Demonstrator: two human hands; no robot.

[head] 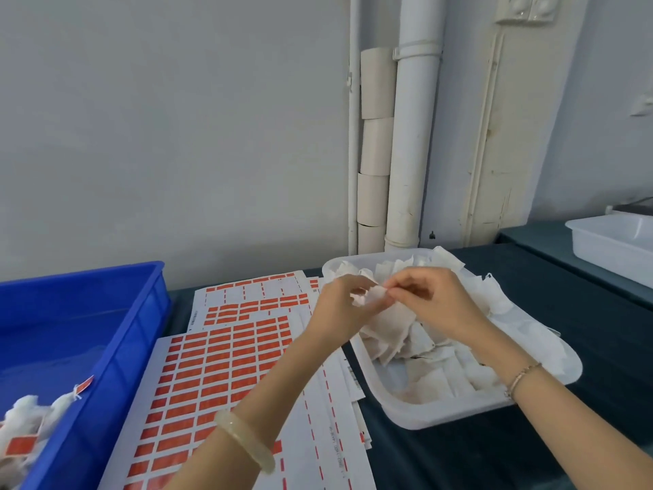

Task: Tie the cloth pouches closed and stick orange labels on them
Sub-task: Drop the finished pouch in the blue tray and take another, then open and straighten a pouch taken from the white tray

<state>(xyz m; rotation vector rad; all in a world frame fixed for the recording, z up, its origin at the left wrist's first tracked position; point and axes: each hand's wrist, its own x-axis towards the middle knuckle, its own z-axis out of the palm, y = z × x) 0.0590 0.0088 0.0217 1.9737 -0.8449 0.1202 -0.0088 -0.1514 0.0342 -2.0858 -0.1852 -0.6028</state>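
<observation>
Cloth pouch (388, 318): held over white tray (424, 419) near tabletop (459, 461) far edge; left hand (339, 305) and right hand (433, 298) both pinch its top, apparently the drawstring. Orange label sheets (219, 376) beside tray.

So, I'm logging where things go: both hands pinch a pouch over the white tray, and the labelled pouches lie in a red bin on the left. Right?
Not quite. The head view shows the bin is blue, not red. Otherwise yes: the left hand and right hand pinch a pouch over the white tray, and labelled pouches lie in it.
</observation>
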